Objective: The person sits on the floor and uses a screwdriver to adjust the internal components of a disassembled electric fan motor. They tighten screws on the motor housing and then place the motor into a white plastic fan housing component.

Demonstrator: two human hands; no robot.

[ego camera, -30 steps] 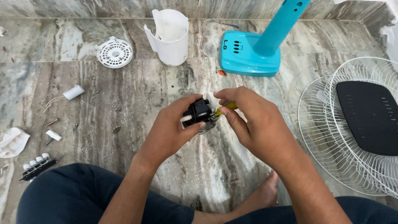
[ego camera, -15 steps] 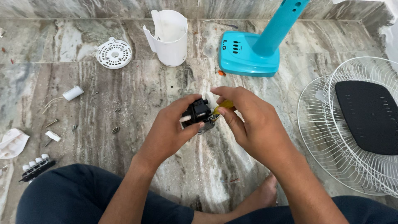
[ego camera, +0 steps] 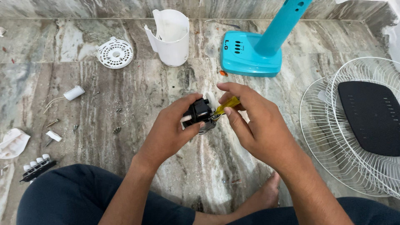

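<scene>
On veined marble floor [ego camera: 83, 175], scattered screws [ego camera: 116, 130], teal fan base [ego camera: 250, 56].

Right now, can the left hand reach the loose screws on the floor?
Probably not at once: the left hand is closed around the small black motor part. The screws lie on bare floor to its left, nothing between, so freeing the hand is the only hindrance.

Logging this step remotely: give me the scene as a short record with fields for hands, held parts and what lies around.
left hand: left hand grips a small black motor part
right hand: right hand holds a yellow-handled tool against that part
floor: marble floor
behind: white plastic housing, round white vent cover, turquoise fan base
right side: white wire fan guard
left side: loose screws, white capacitor, button strip
</scene>
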